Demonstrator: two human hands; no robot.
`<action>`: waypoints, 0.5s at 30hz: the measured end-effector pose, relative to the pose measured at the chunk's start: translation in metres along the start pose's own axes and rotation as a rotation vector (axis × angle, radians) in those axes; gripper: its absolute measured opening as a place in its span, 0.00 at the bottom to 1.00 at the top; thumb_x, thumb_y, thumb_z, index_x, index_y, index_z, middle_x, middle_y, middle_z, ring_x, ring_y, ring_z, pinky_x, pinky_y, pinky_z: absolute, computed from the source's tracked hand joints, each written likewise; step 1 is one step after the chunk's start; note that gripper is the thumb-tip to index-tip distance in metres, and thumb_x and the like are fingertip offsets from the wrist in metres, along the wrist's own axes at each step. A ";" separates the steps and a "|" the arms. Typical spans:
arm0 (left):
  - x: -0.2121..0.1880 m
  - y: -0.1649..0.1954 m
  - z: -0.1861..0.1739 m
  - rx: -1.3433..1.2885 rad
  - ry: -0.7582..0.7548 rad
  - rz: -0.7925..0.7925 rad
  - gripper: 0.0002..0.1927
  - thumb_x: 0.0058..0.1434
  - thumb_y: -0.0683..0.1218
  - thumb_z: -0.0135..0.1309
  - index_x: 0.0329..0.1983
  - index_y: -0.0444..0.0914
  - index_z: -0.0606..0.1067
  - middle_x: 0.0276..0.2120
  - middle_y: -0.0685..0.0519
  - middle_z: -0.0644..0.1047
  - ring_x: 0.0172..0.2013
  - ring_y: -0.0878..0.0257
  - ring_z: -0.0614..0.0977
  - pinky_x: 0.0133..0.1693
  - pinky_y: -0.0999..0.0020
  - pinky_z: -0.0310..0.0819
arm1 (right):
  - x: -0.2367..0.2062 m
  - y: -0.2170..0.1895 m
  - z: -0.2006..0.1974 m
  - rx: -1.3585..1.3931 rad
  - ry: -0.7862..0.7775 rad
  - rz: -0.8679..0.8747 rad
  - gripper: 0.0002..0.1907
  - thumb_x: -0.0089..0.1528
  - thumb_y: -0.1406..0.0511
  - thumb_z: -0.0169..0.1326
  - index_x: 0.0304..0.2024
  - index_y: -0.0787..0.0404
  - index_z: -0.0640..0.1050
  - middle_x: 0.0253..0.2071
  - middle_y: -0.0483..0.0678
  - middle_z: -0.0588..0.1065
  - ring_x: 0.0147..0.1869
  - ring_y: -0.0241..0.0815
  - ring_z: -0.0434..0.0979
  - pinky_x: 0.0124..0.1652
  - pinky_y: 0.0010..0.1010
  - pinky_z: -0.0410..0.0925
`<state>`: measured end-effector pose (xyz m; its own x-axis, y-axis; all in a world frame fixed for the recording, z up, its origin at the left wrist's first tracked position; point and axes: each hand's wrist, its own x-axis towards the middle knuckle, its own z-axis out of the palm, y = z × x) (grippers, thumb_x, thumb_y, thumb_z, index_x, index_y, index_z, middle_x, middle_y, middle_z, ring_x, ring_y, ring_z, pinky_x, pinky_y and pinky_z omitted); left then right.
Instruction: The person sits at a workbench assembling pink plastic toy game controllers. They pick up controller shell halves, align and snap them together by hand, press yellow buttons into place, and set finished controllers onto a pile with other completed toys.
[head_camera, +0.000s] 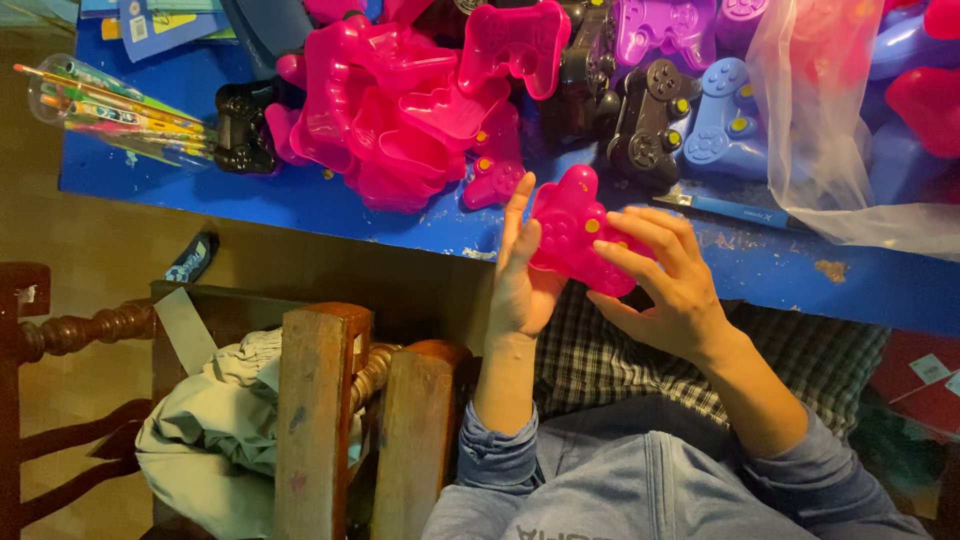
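Note:
A pink plastic toy game controller (568, 228) with yellow buttons is held just over the near edge of the blue table (300, 200). My left hand (522, 270) presses flat against its left side, fingers pointing up. My right hand (665, 280) wraps its right grip from the other side. Both hands hold it together above my lap.
A heap of pink controller shells (400, 110) lies on the table, with black (650, 120), blue (722, 120) and purple (665, 30) controllers behind. A blue utility knife (735, 210), a clear plastic bag (830, 130) and a pack of brushes (110, 105) lie there too. Wooden chair (320, 400) at my left.

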<state>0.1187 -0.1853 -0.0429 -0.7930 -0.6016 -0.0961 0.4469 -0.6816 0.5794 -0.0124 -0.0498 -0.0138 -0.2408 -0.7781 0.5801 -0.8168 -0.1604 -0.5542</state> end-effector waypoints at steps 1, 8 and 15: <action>0.000 0.001 0.001 -0.092 -0.029 -0.011 0.39 0.69 0.53 0.56 0.79 0.48 0.52 0.68 0.50 0.66 0.67 0.52 0.69 0.66 0.48 0.66 | -0.001 0.001 -0.001 0.001 0.002 0.002 0.34 0.49 0.67 0.71 0.57 0.58 0.74 0.63 0.52 0.70 0.68 0.57 0.69 0.65 0.46 0.65; -0.003 0.000 0.004 -0.028 -0.086 -0.037 0.33 0.74 0.55 0.47 0.78 0.47 0.53 0.70 0.50 0.64 0.70 0.53 0.66 0.70 0.48 0.60 | -0.007 0.006 -0.005 0.286 0.045 0.214 0.36 0.54 0.67 0.70 0.63 0.63 0.71 0.66 0.56 0.69 0.69 0.52 0.72 0.64 0.38 0.68; 0.009 -0.014 -0.002 -0.014 0.061 0.022 0.33 0.77 0.64 0.35 0.76 0.39 0.60 0.68 0.47 0.66 0.69 0.54 0.67 0.70 0.52 0.61 | -0.007 0.004 -0.003 0.176 0.068 0.139 0.39 0.52 0.67 0.73 0.63 0.63 0.70 0.65 0.56 0.69 0.67 0.51 0.71 0.61 0.35 0.69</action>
<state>0.1064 -0.1824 -0.0534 -0.7561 -0.6409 -0.1328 0.4704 -0.6731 0.5706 -0.0159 -0.0427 -0.0184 -0.3844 -0.7581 0.5269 -0.6708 -0.1628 -0.7236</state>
